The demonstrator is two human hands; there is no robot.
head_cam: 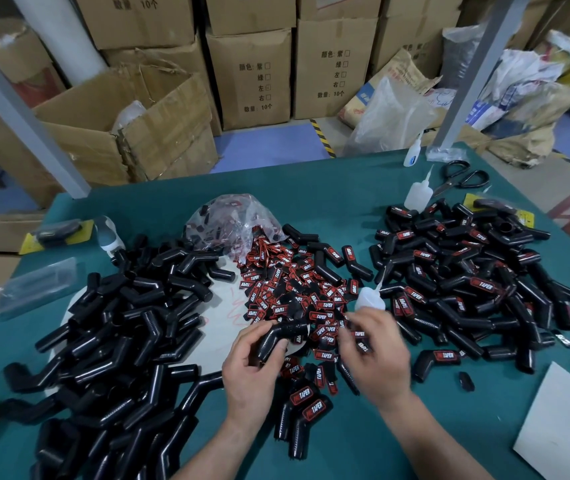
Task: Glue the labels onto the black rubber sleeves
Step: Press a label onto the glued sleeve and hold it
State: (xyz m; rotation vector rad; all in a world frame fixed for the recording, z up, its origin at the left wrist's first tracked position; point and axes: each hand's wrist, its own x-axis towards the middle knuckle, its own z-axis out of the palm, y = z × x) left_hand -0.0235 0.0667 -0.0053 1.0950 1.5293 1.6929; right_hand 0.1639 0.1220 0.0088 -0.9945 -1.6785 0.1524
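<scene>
Two hands work at the near middle of the table (346,188). The left hand (252,362) has fingers and thumb curled round one bent black rubber sleeve (285,332), held just above the near edge of the label heap (294,292). The right hand (375,351) is curled too, with a small glue bottle (368,301) tucked at its far side, nozzle pointing up and away. That hand is motion-blurred; it seems to pinch a label at its fingertips as well, though I cannot be sure. The main risk is the glue: with bottle and label sharing one hand, a squeeze at the wrong moment could drip onto the loose labels below and bond several together, or reach the fingers. A label set crooked or off the flat face of the sleeve would likely be fixed that way if the glue grabs fast. Sorting is the other hazard. The bare sleeves (121,323) lie heaped on the left and the labelled sleeves (467,282) on the right, with strays of both among the labels. A finished piece dropped short could be mistaken for an undone one, or its wet glue could catch a neighbour.
</scene>
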